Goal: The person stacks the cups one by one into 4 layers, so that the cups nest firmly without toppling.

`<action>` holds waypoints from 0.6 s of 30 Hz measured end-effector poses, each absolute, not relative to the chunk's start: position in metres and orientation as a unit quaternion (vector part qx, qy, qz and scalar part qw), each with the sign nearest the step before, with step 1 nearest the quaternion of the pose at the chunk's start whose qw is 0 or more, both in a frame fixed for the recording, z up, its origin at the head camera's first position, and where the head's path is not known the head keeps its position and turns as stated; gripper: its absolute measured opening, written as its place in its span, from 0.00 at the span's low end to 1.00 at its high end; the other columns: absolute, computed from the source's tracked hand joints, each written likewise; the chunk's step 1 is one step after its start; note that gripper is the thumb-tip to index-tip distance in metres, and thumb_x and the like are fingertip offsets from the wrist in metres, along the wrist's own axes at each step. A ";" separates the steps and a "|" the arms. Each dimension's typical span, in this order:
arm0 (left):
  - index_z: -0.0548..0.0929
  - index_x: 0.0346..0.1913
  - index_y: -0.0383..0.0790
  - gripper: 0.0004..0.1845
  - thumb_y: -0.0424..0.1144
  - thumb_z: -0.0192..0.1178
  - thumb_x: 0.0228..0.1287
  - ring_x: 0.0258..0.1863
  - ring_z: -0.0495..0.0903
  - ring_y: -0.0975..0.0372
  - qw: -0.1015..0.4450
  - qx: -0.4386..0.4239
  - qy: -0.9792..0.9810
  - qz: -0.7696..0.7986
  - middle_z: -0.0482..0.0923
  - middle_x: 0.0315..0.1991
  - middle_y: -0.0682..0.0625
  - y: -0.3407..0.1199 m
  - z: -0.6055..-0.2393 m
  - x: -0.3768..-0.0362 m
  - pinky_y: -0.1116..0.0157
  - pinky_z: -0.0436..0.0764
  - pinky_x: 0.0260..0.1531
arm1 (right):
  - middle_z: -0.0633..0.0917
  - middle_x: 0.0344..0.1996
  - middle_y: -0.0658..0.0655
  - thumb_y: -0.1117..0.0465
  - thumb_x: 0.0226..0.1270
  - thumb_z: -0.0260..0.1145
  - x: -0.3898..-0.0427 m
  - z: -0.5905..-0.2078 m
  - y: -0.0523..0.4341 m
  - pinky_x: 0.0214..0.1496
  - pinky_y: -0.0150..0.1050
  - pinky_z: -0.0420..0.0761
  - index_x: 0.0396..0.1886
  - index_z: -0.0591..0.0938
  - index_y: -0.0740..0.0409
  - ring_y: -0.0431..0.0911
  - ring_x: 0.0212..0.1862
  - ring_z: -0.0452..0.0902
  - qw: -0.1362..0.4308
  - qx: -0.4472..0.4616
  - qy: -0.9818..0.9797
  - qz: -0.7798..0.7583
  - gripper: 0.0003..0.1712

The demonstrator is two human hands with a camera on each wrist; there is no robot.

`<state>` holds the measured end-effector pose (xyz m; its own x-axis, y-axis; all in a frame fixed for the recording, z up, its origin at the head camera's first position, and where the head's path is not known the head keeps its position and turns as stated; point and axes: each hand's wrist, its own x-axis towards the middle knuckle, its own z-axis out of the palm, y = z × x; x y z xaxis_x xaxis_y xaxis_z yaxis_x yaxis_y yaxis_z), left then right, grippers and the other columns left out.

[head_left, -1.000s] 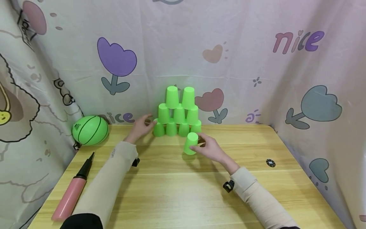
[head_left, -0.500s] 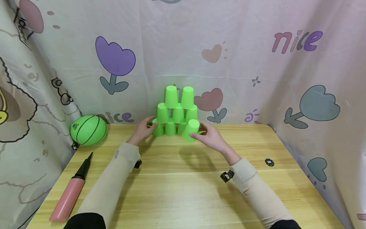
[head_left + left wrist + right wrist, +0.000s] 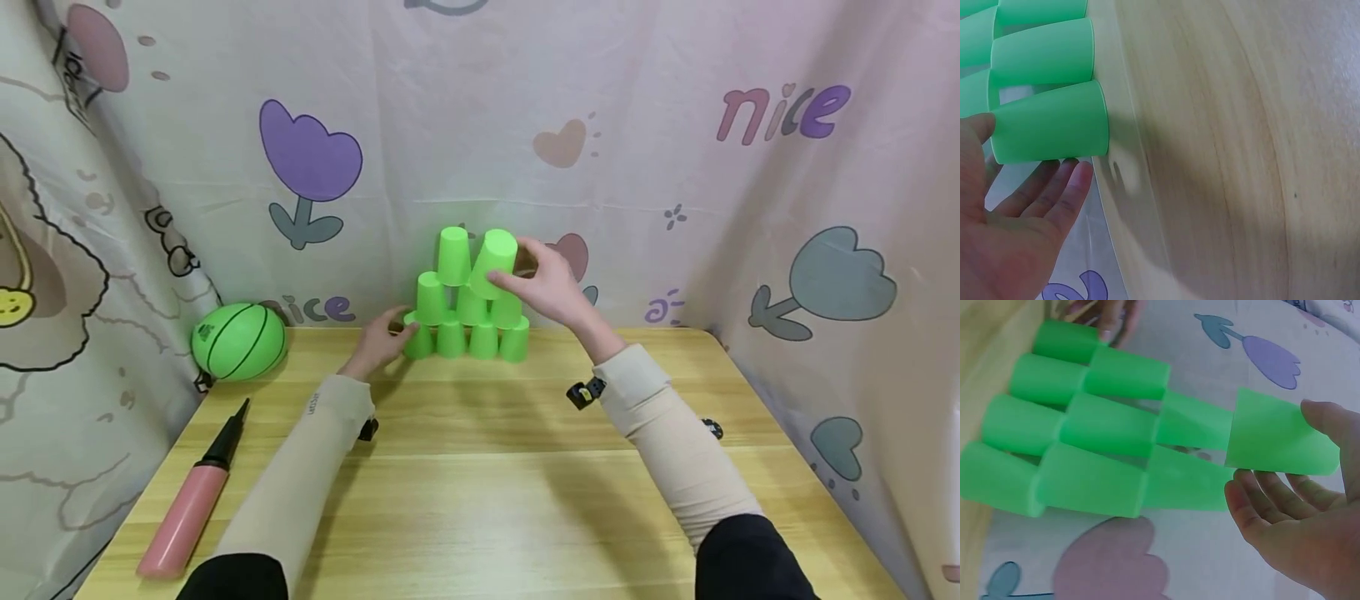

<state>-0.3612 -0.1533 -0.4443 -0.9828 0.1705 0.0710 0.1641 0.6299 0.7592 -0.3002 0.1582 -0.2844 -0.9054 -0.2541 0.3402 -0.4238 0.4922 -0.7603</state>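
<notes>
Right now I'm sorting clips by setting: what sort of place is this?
Likely a home play corner: a wooden table walled by cartoon curtains, with stacking cups, a ball and a pump.

Place: home play corner, staged
Backdrop: cartoon-print curtains with tulips, hearts, "nice"
Surface: light wooden tabletop
Toys: green ball, pink pump, green stacking cups

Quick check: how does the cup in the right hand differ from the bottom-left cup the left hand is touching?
The cup in the right hand is raised at the top row and tilted; the bottom-left cup stands upright on the table. The right hand grips its cup between thumb and fingers; the left hand only touches its cup's side with straight fingers. Both are plain green and upside down.
</notes>
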 end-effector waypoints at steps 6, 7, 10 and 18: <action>0.64 0.82 0.45 0.33 0.53 0.54 0.82 0.64 0.79 0.40 0.005 0.091 0.898 0.430 0.76 0.67 0.31 -0.154 -0.445 -0.362 0.46 0.86 0.58 | 0.87 0.57 0.56 0.48 0.69 0.74 -0.316 -0.262 0.147 0.63 0.47 0.84 0.70 0.78 0.51 0.51 0.59 0.84 0.126 0.193 -0.853 0.469 0.33; 0.64 0.81 0.45 0.33 0.53 0.54 0.82 0.64 0.79 0.40 0.004 0.091 0.898 0.431 0.76 0.67 0.32 -0.154 -0.445 -0.362 0.46 0.86 0.59 | 0.87 0.57 0.57 0.49 0.69 0.74 -0.319 -0.259 0.146 0.64 0.46 0.84 0.70 0.78 0.52 0.52 0.60 0.84 0.130 0.188 -0.852 0.471 0.33; 0.64 0.81 0.46 0.33 0.54 0.55 0.82 0.64 0.79 0.40 0.005 0.090 0.895 0.437 0.76 0.67 0.32 -0.154 -0.447 -0.364 0.46 0.86 0.59 | 0.86 0.58 0.57 0.48 0.70 0.74 -0.327 -0.253 0.142 0.66 0.45 0.82 0.72 0.76 0.52 0.51 0.61 0.82 0.132 0.170 -0.849 0.482 0.34; 0.65 0.81 0.47 0.33 0.54 0.56 0.81 0.62 0.80 0.41 0.012 0.080 0.893 0.442 0.77 0.65 0.32 -0.155 -0.447 -0.365 0.50 0.89 0.53 | 0.86 0.60 0.59 0.49 0.71 0.72 -0.348 -0.244 0.134 0.64 0.45 0.84 0.74 0.75 0.53 0.51 0.61 0.83 0.142 0.148 -0.850 0.485 0.36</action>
<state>-0.3653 -0.1554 -0.4474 -0.9870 0.1533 0.0485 0.1316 0.5965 0.7917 -0.3480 0.1339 -0.2443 -0.9157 -0.1138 0.3854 -0.3896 0.4864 -0.7820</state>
